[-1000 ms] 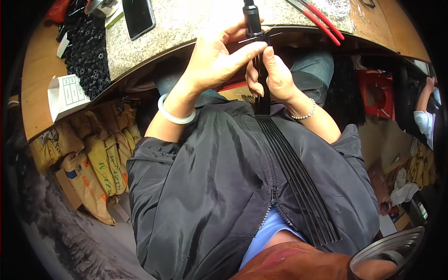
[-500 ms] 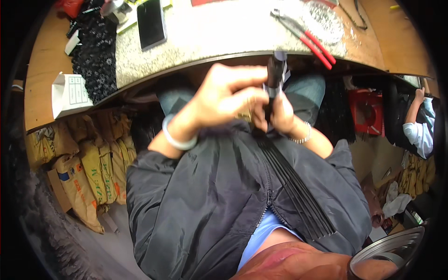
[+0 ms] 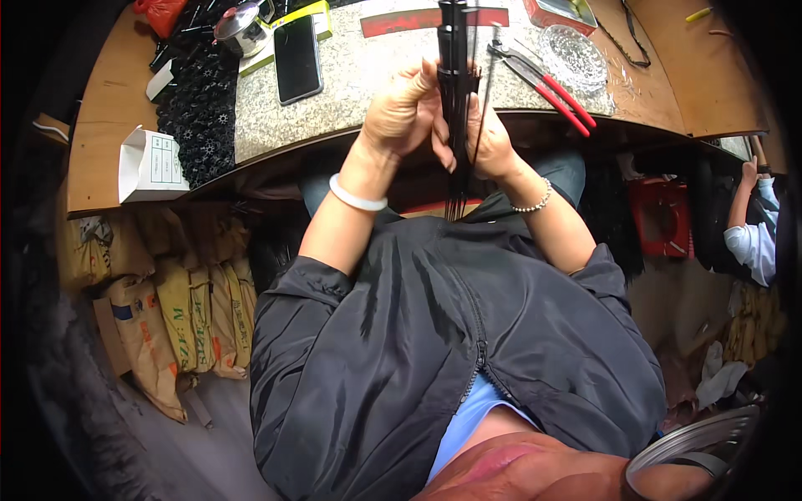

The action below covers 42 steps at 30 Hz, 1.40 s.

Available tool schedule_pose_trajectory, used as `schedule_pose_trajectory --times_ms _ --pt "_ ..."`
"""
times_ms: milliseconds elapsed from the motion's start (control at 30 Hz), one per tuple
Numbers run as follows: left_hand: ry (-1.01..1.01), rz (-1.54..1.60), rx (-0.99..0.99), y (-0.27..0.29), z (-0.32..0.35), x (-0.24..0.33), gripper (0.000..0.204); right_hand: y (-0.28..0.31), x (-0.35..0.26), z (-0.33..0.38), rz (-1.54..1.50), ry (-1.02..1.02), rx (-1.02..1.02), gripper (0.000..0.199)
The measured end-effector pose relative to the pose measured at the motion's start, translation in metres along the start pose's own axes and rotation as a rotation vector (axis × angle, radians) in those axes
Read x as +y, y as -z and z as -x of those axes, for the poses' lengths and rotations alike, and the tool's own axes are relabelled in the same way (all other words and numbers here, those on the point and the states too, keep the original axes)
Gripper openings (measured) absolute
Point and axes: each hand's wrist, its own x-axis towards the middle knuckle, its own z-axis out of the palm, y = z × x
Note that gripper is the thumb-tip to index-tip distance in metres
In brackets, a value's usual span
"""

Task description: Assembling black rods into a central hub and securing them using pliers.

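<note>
In front of my chest, over the table's near edge, I hold a black umbrella frame (image 3: 454, 92), a bundle of thin ribs around a shaft. It stands roughly lengthwise, its upper end running past the top of the view and its rib tips pointing toward me. My left hand (image 3: 408, 113) grips it from the left, fingers curled against the ribs. From the right, my right hand (image 3: 494, 144) closes on the same bundle, its thumb raised along the side. One thin rib stands a little apart from the rest, beside the right thumb. Some fingertips are hidden behind the frame.
On the table (image 3: 359, 79) lie red-handled pliers (image 3: 547, 88), a clear glass dish (image 3: 573, 58), a phone (image 3: 297, 60) and a red strip (image 3: 401, 22). At left are a heap of black parts (image 3: 200, 125), a white box (image 3: 153, 167) and a metal pot (image 3: 242, 29). Sacks (image 3: 146, 334) stand below; another person's arm (image 3: 739, 200) shows at right.
The frame has moved up and away from my chest, where its ribs lay across my jacket. Both hands have gone farther over the table, and the left has turned more upright.
</note>
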Motion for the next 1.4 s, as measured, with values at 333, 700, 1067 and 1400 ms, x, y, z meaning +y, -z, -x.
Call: schedule_pose_trajectory --times_ms 333,700,1067,1400 --pt "-0.529 -0.63 0.314 -0.07 0.028 0.0 0.052 -0.03 0.008 -0.003 0.42 0.324 0.458 0.048" --pt "-0.445 -0.539 0.408 -0.04 0.018 0.004 0.02 -0.035 0.017 0.003 -0.008 0.367 0.598 0.016" --pt "-0.437 -0.537 0.369 -0.022 0.021 0.003 0.022 -0.026 0.013 0.002 -0.122 0.202 0.56 0.013" --pt "-0.456 -0.418 0.315 -0.035 0.014 -0.002 0.022 -0.015 0.019 -0.001 -0.16 0.175 0.49 0.013"
